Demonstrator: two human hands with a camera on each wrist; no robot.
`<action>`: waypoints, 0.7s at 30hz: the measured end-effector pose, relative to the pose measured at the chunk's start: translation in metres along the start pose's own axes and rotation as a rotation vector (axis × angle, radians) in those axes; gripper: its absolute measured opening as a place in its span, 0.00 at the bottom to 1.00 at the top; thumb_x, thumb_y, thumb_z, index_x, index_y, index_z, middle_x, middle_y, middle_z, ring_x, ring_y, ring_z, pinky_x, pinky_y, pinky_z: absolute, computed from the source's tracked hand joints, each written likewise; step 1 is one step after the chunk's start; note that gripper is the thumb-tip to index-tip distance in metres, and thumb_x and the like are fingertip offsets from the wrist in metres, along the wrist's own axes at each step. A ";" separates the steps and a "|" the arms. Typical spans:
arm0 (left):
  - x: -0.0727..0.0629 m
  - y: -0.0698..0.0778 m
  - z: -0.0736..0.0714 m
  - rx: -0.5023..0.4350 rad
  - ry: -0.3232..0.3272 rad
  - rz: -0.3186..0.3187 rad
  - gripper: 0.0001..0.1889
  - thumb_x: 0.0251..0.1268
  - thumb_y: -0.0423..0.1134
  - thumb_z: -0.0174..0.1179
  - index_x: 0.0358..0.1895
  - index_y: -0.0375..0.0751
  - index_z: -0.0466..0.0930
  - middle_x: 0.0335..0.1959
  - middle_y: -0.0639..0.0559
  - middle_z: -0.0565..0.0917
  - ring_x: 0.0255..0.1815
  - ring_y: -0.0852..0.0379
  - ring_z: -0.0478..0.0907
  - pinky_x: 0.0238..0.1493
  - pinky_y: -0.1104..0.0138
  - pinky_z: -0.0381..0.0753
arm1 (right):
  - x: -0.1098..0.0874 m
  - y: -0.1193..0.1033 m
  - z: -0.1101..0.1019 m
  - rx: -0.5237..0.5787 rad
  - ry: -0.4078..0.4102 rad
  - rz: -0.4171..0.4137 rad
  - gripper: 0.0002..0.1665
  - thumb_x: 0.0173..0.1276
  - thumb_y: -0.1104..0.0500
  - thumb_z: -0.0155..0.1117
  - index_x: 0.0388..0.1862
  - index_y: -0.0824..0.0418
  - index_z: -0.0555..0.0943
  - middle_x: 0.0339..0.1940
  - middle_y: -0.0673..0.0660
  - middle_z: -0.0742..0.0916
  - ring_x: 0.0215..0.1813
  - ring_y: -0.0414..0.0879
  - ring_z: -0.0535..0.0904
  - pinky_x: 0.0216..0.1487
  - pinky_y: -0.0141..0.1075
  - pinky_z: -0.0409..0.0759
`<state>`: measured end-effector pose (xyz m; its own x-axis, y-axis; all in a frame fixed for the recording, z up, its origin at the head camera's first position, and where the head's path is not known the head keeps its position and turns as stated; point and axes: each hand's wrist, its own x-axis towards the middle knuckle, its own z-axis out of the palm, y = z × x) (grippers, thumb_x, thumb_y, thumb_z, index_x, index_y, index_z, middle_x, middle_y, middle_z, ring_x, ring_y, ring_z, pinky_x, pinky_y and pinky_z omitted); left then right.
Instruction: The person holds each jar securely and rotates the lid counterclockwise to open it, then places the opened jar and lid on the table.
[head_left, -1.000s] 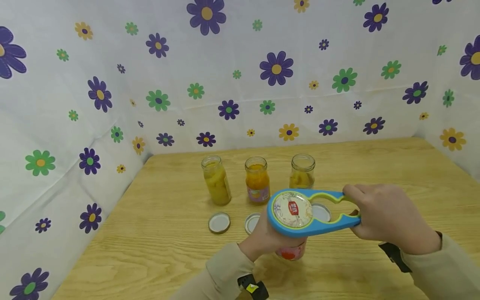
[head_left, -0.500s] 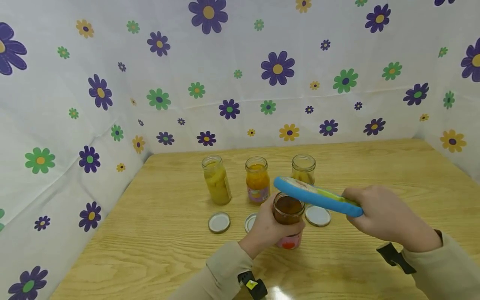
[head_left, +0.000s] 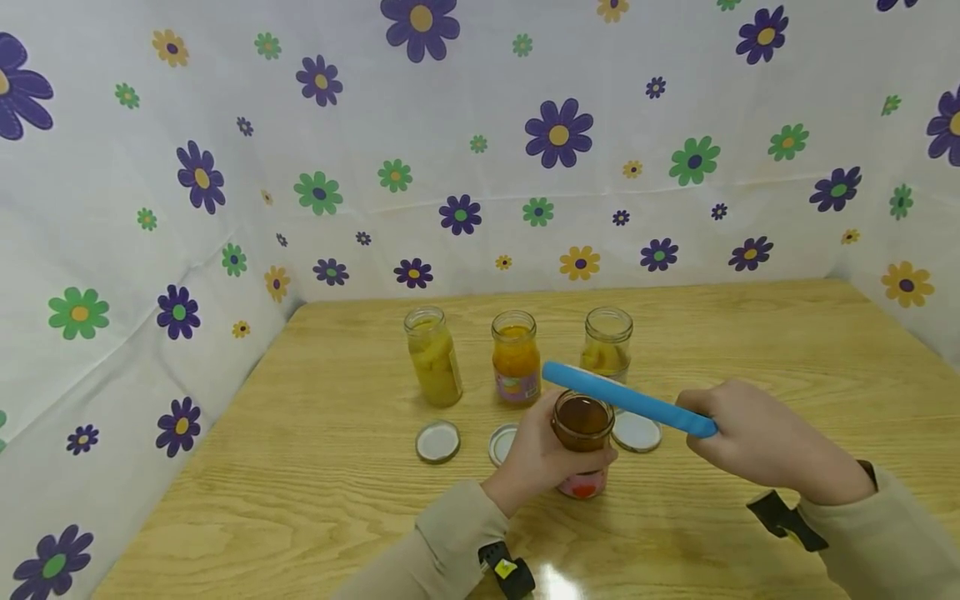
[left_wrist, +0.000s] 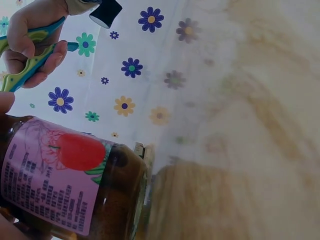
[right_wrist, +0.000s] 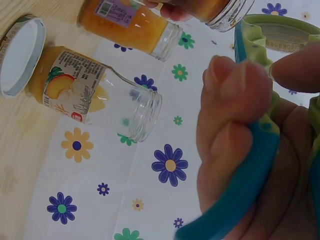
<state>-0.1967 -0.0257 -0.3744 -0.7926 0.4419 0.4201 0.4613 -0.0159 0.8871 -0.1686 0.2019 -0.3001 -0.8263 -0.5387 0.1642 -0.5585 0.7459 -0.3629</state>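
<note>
My left hand (head_left: 534,457) grips an open glass jar (head_left: 583,425) of dark contents, its fingers and thumb wrapped round the body. The jar's pink label (left_wrist: 55,175) with a red fruit shows in the left wrist view. My right hand (head_left: 753,433) holds the handle end of a blue and green jar opener (head_left: 630,400), seen edge-on in the head view. The opener's ring hovers slightly above and behind the jar's mouth. Inside that ring, a jar lid (right_wrist: 280,40) appears in the right wrist view, underside partly visible.
Behind the hands stand three open jars: a tall yellow one (head_left: 435,371), an orange one (head_left: 516,367) and one of pale yellow fruit (head_left: 606,354). Three lids lie in front of them, at left (head_left: 438,442), middle (head_left: 501,444) and right (head_left: 637,432). A flowered cloth (head_left: 480,167) surrounds the table.
The opener has lifted off the jar in my left hand, taking the lid with it, and has tilted edge-on. The jar's mouth is now exposed. Both hands keep their holds.
</note>
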 end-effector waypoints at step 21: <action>0.000 0.011 -0.001 -0.062 -0.063 -0.102 0.27 0.45 0.22 0.63 0.52 0.35 0.67 0.46 0.40 0.76 0.45 0.60 0.75 0.49 0.67 0.71 | 0.001 -0.001 -0.001 0.032 -0.083 0.057 0.13 0.53 0.69 0.51 0.16 0.55 0.64 0.10 0.45 0.59 0.13 0.35 0.49 0.18 0.29 0.51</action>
<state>-0.1918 -0.0264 -0.3643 -0.8065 0.4995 0.3162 0.3529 -0.0224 0.9354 -0.1690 0.2011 -0.2985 -0.8470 -0.5274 0.0666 -0.5071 0.7642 -0.3986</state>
